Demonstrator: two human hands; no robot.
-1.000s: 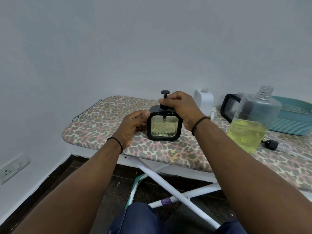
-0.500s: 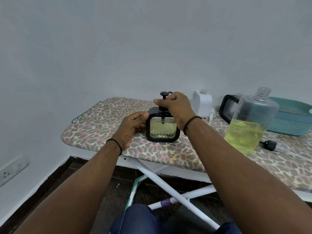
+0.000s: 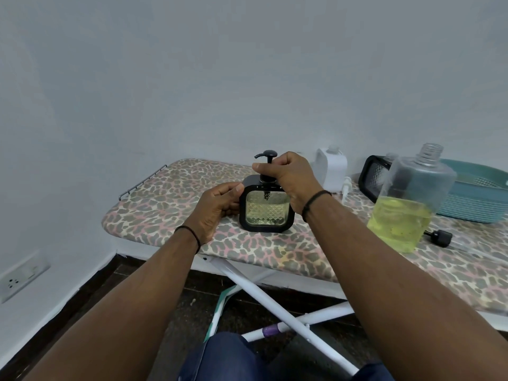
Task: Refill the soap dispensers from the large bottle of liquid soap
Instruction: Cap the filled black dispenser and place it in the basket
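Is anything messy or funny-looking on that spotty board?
No spills. The big soap bottle stands uncapped, and a black pump cap lies loose beside it on the ironing board.

A plain pale wall (image 3: 247, 78) rises behind the leopard-print ironing board (image 3: 170, 204); dark floor (image 3: 192, 312) below, socket (image 3: 19, 276) low left.

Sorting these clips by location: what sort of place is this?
Probably a room in a home, maybe a laundry corner: an ironing board serves as the table, with a wall socket and a teal basket.
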